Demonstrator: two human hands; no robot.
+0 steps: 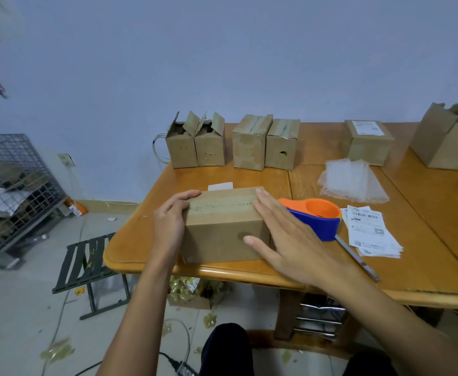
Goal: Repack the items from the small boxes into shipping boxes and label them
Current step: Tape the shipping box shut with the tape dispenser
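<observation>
A taped cardboard shipping box lies near the front edge of the wooden table. My left hand holds its left end, fingers curled over the top edge. My right hand lies flat against its right end, fingers straight, thumb on the front face. An orange and blue tape dispenser sits just right of the box. Shipping labels lie in a loose stack further right. At the back stand two opened small boxes, two taped boxes and a labelled box.
Bubble wrap lies behind the labels, and a metal utility knife lies at the front right. Taller open cartons stand far right. A white slip sits behind the box. On the floor are a folding stool and a wire cage.
</observation>
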